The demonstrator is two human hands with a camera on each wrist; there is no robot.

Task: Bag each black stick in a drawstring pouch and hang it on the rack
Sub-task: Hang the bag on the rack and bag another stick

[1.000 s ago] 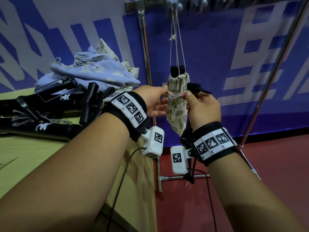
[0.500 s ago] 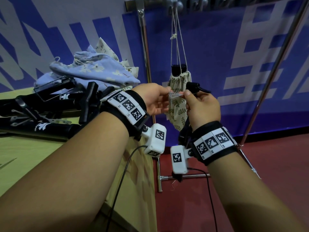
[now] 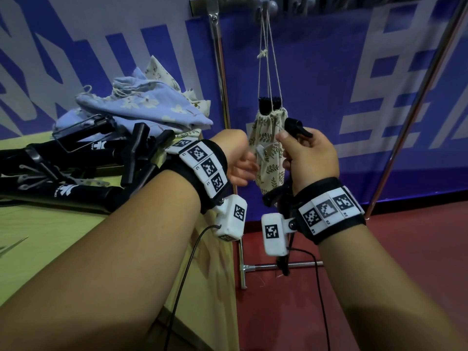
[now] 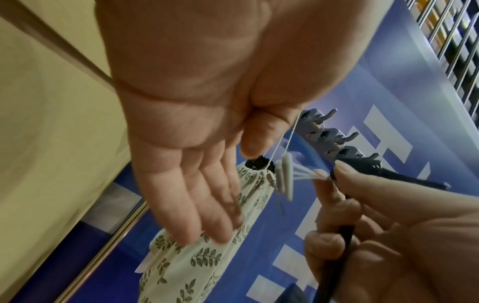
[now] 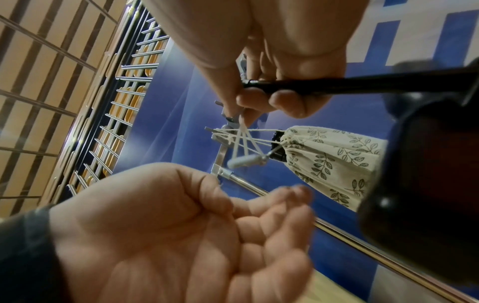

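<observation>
Several black sticks (image 3: 58, 171) lie heaped on our worktop (image 3: 50, 236) at far left, under a pile of spare pouches (image 3: 141, 105), waiting their turn. Our left hand (image 3: 238, 158) hangs relaxed with straight fingers, holding nothing, just beside the hanging leaf-print pouch (image 3: 268, 153). That pouch dangles by its cords from a hook on the rack (image 3: 266, 3), a dark stick top poking from its gathered mouth, so we judge one stick bagged and hung. Our right hand (image 3: 311, 158) curls round another black stick (image 5: 362, 84) while its thumb and forefinger pinch a small white tassel (image 4: 285, 178), apparently steadying the pouch's loose ends.
</observation>
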